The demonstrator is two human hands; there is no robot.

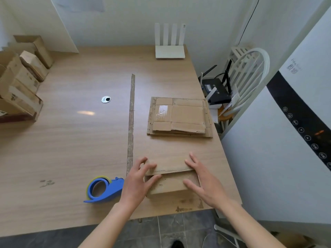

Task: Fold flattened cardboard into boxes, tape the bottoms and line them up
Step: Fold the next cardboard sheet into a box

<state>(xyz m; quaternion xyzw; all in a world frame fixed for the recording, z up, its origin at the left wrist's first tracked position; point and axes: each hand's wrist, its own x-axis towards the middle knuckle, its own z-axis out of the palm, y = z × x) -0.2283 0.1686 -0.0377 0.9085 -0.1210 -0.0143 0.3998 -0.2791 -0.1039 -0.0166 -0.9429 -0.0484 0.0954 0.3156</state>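
Box (172,178) lies lower centre, long axis left-right; your left hand (138,181) and right hand (206,183), fingers spread, press its ends.

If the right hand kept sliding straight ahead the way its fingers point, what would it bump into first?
Probably the stack of flattened cardboard. The right hand rests on the box being folded, fingers pointing away and slightly left; only bare table shows between. Height is hard to judge.
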